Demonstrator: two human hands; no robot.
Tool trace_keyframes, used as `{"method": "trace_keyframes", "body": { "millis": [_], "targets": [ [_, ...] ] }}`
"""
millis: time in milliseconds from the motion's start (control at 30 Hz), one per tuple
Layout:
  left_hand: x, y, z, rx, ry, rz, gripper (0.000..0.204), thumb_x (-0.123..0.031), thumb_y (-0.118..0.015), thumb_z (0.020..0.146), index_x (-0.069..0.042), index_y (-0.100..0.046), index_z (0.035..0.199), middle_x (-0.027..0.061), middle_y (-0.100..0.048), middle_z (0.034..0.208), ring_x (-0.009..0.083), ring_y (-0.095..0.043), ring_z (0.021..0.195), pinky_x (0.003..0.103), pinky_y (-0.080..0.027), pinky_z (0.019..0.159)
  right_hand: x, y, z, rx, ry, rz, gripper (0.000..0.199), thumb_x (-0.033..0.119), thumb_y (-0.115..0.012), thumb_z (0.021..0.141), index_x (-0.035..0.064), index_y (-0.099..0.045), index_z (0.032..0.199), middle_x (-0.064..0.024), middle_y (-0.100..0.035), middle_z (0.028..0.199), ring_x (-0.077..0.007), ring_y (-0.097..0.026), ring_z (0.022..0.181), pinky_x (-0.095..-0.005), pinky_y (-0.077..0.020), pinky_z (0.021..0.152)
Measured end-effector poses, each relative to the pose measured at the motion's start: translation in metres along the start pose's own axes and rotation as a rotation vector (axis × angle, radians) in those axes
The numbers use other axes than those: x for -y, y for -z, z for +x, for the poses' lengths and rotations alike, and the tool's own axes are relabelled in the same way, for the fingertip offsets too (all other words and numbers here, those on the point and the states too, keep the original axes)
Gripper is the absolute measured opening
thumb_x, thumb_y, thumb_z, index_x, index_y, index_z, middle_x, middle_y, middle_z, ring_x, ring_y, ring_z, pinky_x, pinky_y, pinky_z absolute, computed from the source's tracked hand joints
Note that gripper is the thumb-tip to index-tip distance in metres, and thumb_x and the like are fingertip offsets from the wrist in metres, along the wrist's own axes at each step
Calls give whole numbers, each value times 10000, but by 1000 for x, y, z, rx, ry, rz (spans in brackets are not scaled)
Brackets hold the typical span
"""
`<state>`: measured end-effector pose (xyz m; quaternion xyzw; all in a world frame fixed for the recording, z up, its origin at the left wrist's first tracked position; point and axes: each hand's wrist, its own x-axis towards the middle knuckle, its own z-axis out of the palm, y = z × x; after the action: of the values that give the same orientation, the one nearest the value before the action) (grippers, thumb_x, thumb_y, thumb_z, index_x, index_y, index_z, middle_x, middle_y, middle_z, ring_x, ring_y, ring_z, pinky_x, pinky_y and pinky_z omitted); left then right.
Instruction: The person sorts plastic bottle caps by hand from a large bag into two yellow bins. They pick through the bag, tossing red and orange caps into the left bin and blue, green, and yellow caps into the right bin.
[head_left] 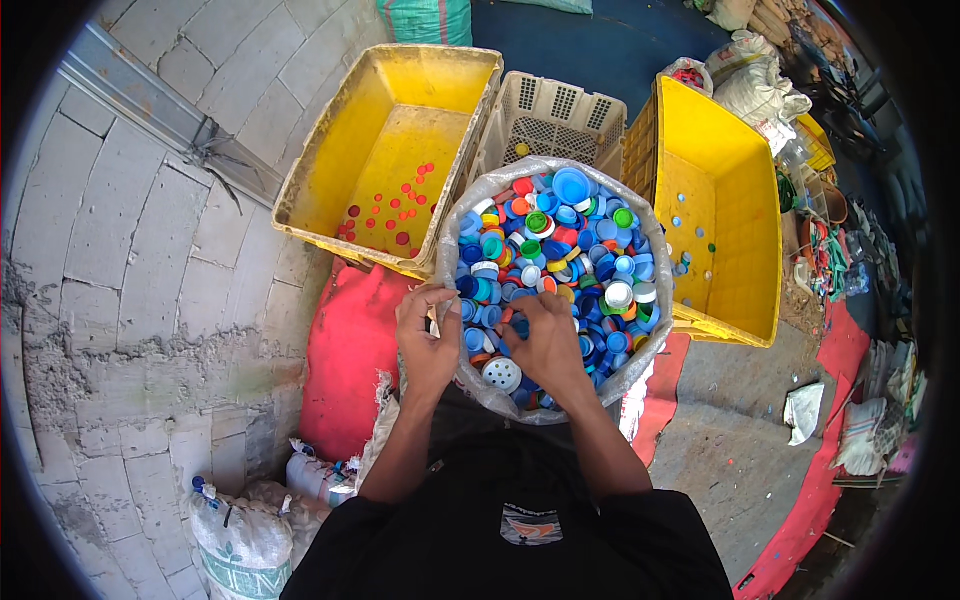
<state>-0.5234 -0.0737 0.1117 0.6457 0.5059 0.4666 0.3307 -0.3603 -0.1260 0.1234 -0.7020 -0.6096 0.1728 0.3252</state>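
Note:
A big pale plastic sack [655, 375], its rim rolled open, stands before me full of bottle caps [590, 240] in blue, white, green, red and yellow. My right hand [548, 345] reaches over its near part, fingers curled down among the caps; whatever they grip is hidden. At the sack's left rim, my left hand [428, 335] is closed with thumb and fingers bent together. A small pale bit shows between them, too small to name. A white cap with holes [502, 375] lies between the two hands.
Left beyond the sack, a yellow crate [440, 125] holds several red caps. On the right, another yellow crate [735, 230] holds a few blue and green ones. A pale grey crate [560, 100] stands between them. A block wall [120, 290] runs along the left; filled sacks [240, 535] stand below.

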Motion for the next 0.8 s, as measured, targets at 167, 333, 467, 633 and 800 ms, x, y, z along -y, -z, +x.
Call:
{"method": "trace_keyframes", "body": {
  "millis": [167,333,467,633,800],
  "targets": [
    [-7,2,0,-2,-95,110,196,-22,-678,779,-44,-665,974,137,-623,1052,298,-546,1036,377,-424,922,-5,20,-9,29,-287,473,256,103,-746,752,7,-624,956,-161,-630,948,-262,-608,924,-362,-488,765],
    [-17,8,-4,162,-147,250,227,-27,-686,719,-94,-684,936,135,-553,1197,328,-462,1149,463,-342,984,-37,31,-32,-76,-482,1652,322,-12,-564,783,26,-550,1102,-118,-614,1052,-199,-604,925,-342,-507,793],
    [-37,17,-11,326,-185,418,214,-55,-699,663,-134,-696,862,138,-483,1296,364,-380,1242,558,-252,1010,-45,38,-51,-112,-487,1706,323,-17,-512,776,22,-552,1094,-98,-593,1011,-182,-584,862,-331,-500,781],
    [-47,20,-17,433,-216,655,168,-109,-712,637,-143,-694,800,180,-378,1414,415,-264,1353,617,-185,1035,-45,43,-59,-133,-467,1690,301,-15,-518,782,13,-561,1078,-75,-577,953,-158,-557,798,-306,-474,725],
    [-48,20,-21,491,-170,732,152,-127,-733,653,-145,-718,803,194,-299,1489,431,-218,1381,639,-159,1049,-46,43,-62,-146,-457,1664,284,-14,-526,790,9,-565,1071,-67,-575,933,-148,-549,766,-297,-469,716]
  ]
}}
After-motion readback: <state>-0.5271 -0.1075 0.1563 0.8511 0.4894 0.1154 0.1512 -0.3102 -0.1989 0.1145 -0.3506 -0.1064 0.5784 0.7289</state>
